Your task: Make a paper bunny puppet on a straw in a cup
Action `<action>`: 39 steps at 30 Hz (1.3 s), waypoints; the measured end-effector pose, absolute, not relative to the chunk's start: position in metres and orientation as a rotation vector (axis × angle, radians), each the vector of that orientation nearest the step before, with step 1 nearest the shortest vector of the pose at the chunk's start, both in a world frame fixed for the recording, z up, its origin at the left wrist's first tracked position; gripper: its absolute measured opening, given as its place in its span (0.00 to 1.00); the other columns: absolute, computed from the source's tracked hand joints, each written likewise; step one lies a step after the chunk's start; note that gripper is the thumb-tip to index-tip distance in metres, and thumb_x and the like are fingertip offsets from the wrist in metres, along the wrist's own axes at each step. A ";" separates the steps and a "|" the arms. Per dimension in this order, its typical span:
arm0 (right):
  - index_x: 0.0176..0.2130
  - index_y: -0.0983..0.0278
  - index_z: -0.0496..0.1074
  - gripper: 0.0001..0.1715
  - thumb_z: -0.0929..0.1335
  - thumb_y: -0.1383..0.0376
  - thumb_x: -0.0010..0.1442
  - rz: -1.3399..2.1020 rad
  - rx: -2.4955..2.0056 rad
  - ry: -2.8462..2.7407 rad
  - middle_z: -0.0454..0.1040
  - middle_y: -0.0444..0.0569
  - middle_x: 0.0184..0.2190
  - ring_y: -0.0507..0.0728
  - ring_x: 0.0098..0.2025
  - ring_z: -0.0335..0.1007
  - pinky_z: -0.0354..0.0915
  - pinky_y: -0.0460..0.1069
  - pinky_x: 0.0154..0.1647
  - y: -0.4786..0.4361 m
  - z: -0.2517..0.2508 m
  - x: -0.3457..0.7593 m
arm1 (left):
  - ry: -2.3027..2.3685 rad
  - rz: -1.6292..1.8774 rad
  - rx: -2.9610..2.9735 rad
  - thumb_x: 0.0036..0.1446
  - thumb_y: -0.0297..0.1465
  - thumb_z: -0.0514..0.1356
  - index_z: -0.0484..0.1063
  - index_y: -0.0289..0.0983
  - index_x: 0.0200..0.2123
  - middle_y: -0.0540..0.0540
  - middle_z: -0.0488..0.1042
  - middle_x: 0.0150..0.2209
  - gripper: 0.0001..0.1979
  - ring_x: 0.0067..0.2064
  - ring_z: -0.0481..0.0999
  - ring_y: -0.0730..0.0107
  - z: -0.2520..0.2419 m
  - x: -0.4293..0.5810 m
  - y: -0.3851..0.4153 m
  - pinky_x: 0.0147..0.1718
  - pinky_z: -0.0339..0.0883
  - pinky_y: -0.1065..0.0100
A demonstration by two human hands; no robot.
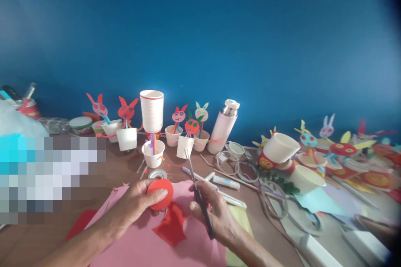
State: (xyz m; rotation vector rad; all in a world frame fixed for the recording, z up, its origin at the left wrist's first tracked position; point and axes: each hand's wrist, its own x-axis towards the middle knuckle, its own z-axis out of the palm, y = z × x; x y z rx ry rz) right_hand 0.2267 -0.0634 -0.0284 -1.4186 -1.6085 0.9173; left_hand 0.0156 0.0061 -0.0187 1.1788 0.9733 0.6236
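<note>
My left hand (pixel 138 198) pinches a round red paper disc (pixel 164 200), its thumb pressed flat on the face. My right hand (pixel 216 208) is closed on a pair of scissors (pixel 196 185) with black handles, the blades pointing up and away from me. Between the hands, an irregular red paper scrap (pixel 173 227) lies over a sheet of pink paper (pixel 131 242). A roll of clear tape (pixel 157 174) sits just beyond the disc. Whether the scissor blades are fully closed is hard to make out.
Behind stand paper cups with rabbit-faced paper figures (pixel 126 110), a tall stack of paper cups (pixel 152 110) and a pale thermos (pixel 222 129). On the right are tape rings (pixel 274 198), a tilted white cup (pixel 307 179) and more figures. Markers (pixel 225 182) lie past my right hand.
</note>
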 end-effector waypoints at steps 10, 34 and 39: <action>0.41 0.64 0.69 0.18 0.68 0.56 0.55 0.906 -1.443 -1.675 0.66 0.42 0.26 0.51 0.28 0.58 0.56 0.45 0.28 -0.066 -0.031 0.222 | 0.979 0.623 1.141 0.43 0.37 0.65 0.75 0.37 0.27 0.51 0.73 0.22 0.09 0.27 0.69 0.68 -0.011 0.018 -0.001 0.27 0.61 0.71; 0.35 0.61 0.70 0.15 0.73 0.60 0.45 0.612 -1.567 -2.032 0.72 0.42 0.28 0.54 0.29 0.66 0.56 0.46 0.30 -0.072 -0.016 0.216 | 0.977 0.609 1.440 0.49 0.40 0.61 0.78 0.39 0.30 0.50 0.77 0.27 0.11 0.32 0.72 0.65 0.008 0.015 -0.009 0.34 0.65 0.70; 0.38 0.62 0.72 0.19 0.74 0.56 0.47 0.595 -1.559 -2.059 0.74 0.45 0.29 0.56 0.31 0.67 0.58 0.48 0.33 -0.073 -0.015 0.216 | 0.920 0.574 1.396 0.49 0.39 0.63 0.79 0.39 0.31 0.50 0.77 0.27 0.11 0.31 0.72 0.69 0.004 0.013 -0.007 0.32 0.64 0.73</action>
